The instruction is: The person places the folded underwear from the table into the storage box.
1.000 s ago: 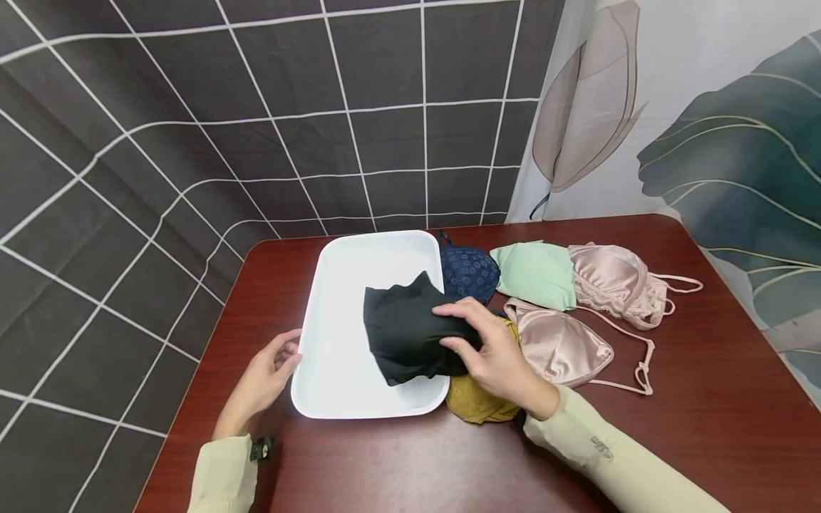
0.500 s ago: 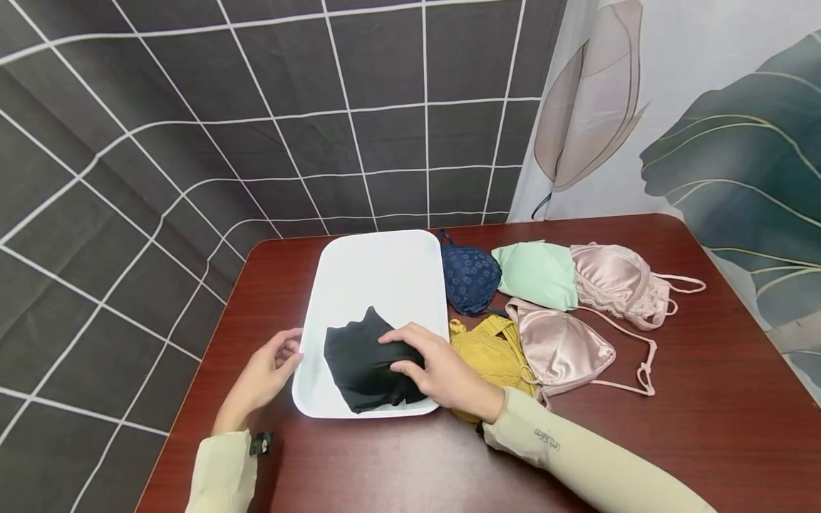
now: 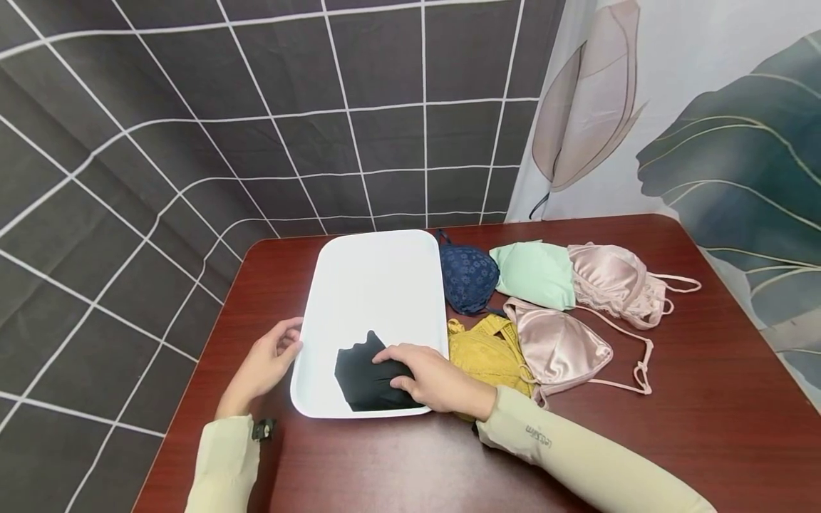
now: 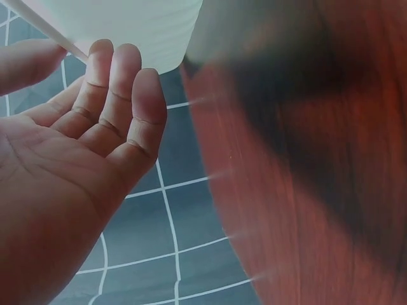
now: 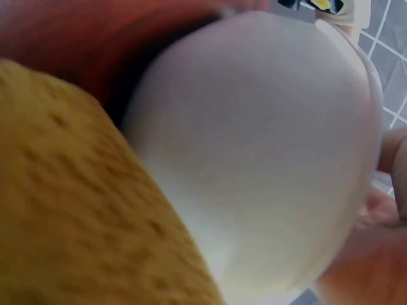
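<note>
A white plastic tray (image 3: 378, 285) lies on the table at the centre of the head view. My left hand (image 3: 266, 363) holds its left side, the thumb at the rim. In the left wrist view, the fingers (image 4: 121, 92) bend up against the tray's outer wall (image 4: 133, 25). Inside the tray's front right part is a smooth, black folded garment (image 3: 368, 377). My right hand (image 3: 426, 374) grips its right side, with thumb and fingers over the fabric. The right wrist view shows the tray's outside wall (image 5: 267, 146), with the garment hidden behind it.
Right of the tray lie a navy bra (image 3: 468, 278), a mustard lace bra (image 3: 490, 356), a folded mint garment (image 3: 535, 274) and two pink satin bras, one at the back (image 3: 609, 274) and one in front (image 3: 558, 345). A dark checked curtain (image 3: 385, 135) hangs behind the table.
My right hand has carried the black garment left and toward the near edge, then down into the tray's front part. The left hand stays at the tray's left side.
</note>
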`<move>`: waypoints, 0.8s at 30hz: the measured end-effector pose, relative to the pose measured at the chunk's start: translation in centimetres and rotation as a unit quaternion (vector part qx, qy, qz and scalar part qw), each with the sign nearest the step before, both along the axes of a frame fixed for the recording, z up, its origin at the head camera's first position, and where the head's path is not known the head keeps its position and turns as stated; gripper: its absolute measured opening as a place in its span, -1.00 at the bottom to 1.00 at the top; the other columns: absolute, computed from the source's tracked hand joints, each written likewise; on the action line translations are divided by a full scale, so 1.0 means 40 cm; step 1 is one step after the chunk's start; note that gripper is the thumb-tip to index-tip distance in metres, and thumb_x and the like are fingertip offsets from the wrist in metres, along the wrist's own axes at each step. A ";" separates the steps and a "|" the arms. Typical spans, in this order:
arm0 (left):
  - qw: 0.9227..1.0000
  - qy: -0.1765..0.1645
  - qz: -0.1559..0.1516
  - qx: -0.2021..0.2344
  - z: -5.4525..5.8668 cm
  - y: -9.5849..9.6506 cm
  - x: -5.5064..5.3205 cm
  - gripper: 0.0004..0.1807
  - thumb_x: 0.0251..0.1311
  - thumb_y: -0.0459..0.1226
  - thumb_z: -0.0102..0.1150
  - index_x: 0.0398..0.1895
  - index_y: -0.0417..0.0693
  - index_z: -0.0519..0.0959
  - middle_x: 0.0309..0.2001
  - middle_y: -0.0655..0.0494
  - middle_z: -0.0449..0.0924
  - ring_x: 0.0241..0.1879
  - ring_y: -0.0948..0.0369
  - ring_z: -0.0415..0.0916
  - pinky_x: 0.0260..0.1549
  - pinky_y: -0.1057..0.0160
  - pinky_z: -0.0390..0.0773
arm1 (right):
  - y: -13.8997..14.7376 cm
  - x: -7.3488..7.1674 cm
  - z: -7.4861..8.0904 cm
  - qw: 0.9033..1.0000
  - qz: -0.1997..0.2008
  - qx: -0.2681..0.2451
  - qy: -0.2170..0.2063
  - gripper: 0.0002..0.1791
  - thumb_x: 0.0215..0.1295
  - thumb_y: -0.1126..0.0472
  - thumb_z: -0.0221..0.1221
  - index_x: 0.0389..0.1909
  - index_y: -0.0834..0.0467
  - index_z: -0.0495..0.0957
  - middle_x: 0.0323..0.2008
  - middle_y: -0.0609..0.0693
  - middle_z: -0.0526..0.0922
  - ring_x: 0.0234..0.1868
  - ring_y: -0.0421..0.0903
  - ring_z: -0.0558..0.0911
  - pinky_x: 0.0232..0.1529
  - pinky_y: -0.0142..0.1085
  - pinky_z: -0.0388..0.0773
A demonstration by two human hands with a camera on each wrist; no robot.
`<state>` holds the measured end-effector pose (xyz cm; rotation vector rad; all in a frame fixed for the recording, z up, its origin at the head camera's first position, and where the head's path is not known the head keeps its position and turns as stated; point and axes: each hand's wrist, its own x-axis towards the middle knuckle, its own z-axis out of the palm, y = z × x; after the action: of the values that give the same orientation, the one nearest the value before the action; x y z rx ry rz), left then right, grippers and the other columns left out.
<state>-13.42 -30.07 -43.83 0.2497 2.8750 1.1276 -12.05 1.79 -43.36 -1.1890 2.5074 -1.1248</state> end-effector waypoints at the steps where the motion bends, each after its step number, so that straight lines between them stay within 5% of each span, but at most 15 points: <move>1: 1.000 -0.001 0.001 0.002 -0.001 0.001 -0.005 -0.56 0.29 -0.40 0.05 0.24 -0.27 0.33 -0.20 -0.03 0.46 -0.18 0.08 0.46 -0.14 0.04 0.48 | 0.000 -0.001 0.002 1.000 0.000 0.011 -0.002 -0.57 0.26 0.27 0.21 0.15 0.05 0.44 0.06 -0.05 0.52 0.11 -0.16 0.47 0.10 -0.24 0.37; 9: 1.000 -0.018 0.014 0.010 -0.008 0.005 -0.036 -0.56 0.31 -0.39 0.03 0.25 -0.23 0.32 -0.19 -0.06 0.45 -0.19 0.05 0.43 -0.13 0.03 0.46 | 0.014 -0.002 0.019 0.997 -0.018 0.073 -0.024 -0.57 0.29 0.11 0.20 0.18 0.02 0.45 0.04 -0.05 0.54 0.08 -0.13 0.48 0.07 -0.22 0.37; 24: 1.000 -0.020 0.017 0.013 -0.006 0.005 -0.062 -0.54 0.31 -0.41 0.02 0.27 -0.25 0.29 -0.14 -0.12 0.44 -0.12 -0.02 0.44 -0.11 -0.02 0.46 | 0.082 -0.019 0.059 0.998 -0.058 0.016 0.026 -0.65 0.25 0.15 0.23 0.05 0.13 0.53 -0.01 -0.05 0.56 0.07 -0.09 0.48 0.08 -0.16 0.36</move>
<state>-15.89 -29.88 -44.08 0.1794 2.8427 1.1610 -12.80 5.08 -41.01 -1.0903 2.6547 -1.0872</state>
